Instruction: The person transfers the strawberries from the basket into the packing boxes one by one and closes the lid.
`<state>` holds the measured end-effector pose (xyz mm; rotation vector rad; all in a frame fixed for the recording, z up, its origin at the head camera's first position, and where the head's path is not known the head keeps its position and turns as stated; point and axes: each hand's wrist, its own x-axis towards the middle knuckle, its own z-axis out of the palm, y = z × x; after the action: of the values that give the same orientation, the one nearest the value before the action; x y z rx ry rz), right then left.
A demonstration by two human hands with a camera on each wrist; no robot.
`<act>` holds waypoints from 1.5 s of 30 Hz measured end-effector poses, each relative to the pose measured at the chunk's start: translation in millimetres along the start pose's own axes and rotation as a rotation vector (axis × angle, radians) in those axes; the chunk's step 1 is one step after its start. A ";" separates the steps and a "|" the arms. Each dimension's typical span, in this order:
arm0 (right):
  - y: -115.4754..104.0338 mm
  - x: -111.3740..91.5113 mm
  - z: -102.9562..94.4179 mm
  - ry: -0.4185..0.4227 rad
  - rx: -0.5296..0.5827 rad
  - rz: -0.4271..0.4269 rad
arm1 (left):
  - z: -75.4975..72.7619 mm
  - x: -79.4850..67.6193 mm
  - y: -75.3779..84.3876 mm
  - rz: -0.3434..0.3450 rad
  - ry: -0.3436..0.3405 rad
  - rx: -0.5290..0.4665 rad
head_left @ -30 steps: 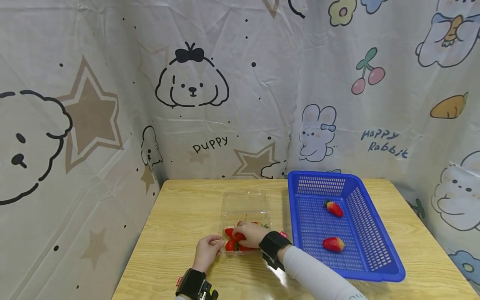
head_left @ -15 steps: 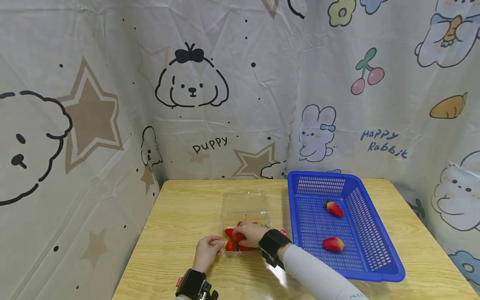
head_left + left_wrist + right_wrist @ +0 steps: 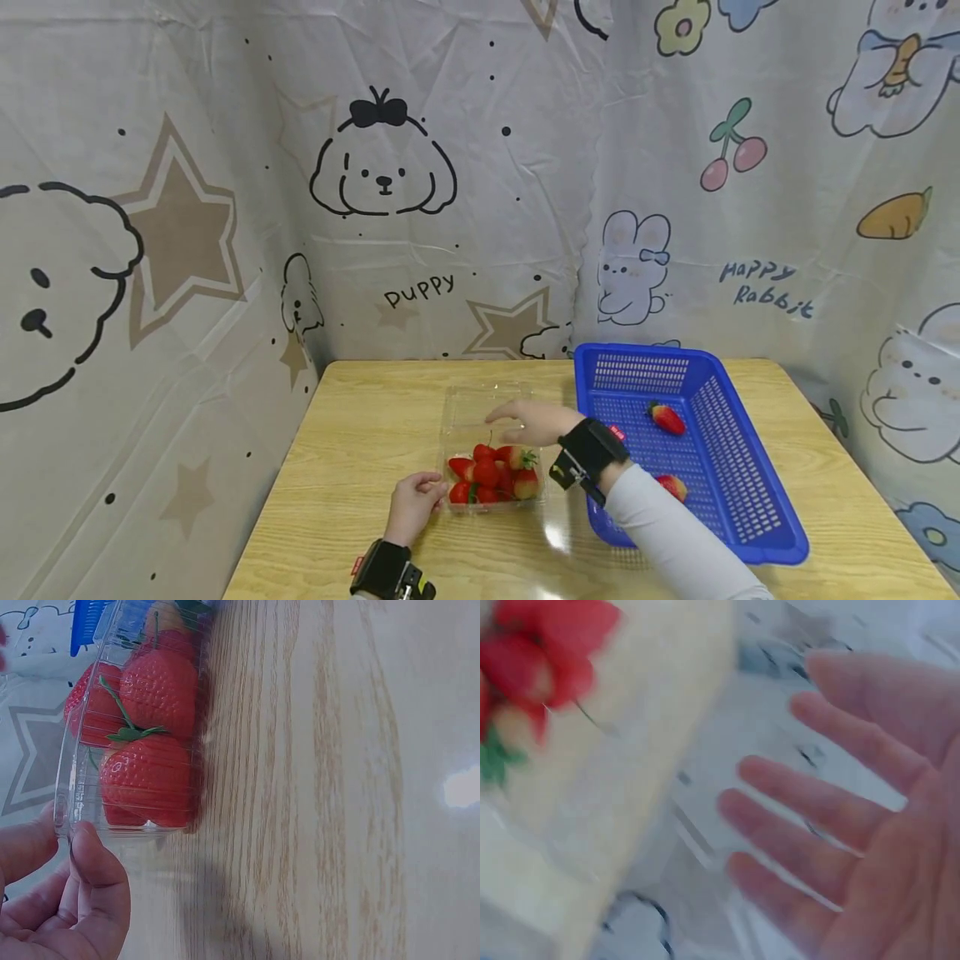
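A clear plastic clamshell box with its lid folded back lies on the table, filled with several strawberries. My left hand pinches the box's near left rim between thumb and finger, as the left wrist view shows closely. Above the far right part of the box hovers my right hand, its fingers spread and nothing held. In the right wrist view those fingers are apart, with the blurred strawberries off to one side.
A blue plastic basket stands right of the box. Inside it lie one strawberry at the back and another partly hidden by my right forearm. A printed curtain hangs behind the wooden table.
My right hand has let go of the strawberries in the box and lifted up, away and to the right, its fingers spreading. My left hand has stayed at the rim.
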<state>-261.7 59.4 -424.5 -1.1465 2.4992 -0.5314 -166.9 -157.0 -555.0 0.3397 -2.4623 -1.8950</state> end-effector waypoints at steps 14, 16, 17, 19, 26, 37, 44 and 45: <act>78.0 -67.4 -51.1 0.764 -0.084 0.109 | 1.5 -0.8 -0.1 -0.010 0.009 0.012; 91.6 -72.6 -45.6 0.811 -0.102 0.162 | 1.1 -0.7 -0.4 -0.004 0.008 0.011; 98.5 -74.6 -42.5 0.831 -0.112 0.186 | 0.8 -0.5 -0.6 -0.002 0.009 0.010; 111.8 -78.4 -35.7 0.852 -0.121 0.236 | 0.2 -0.1 -1.3 0.003 0.011 0.008; 155.7 -92.9 -10.4 0.794 -0.089 0.412 | -0.4 -0.1 -1.6 0.010 0.012 0.006; 194.9 -109.1 23.0 0.618 0.029 0.602 | -1.3 0.4 1.3 0.025 0.014 -0.003; 212.9 -113.9 44.3 0.580 0.059 0.642 | -0.3 0.4 2.1 -0.001 0.010 0.022; 215.3 -114.6 47.0 0.570 0.065 0.649 | 0.0 0.1 2.2 -0.005 0.010 0.030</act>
<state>-309.0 269.2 -548.9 -0.1040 3.0694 -0.8113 -167.4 -156.5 -552.9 0.3546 -2.4885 -1.8551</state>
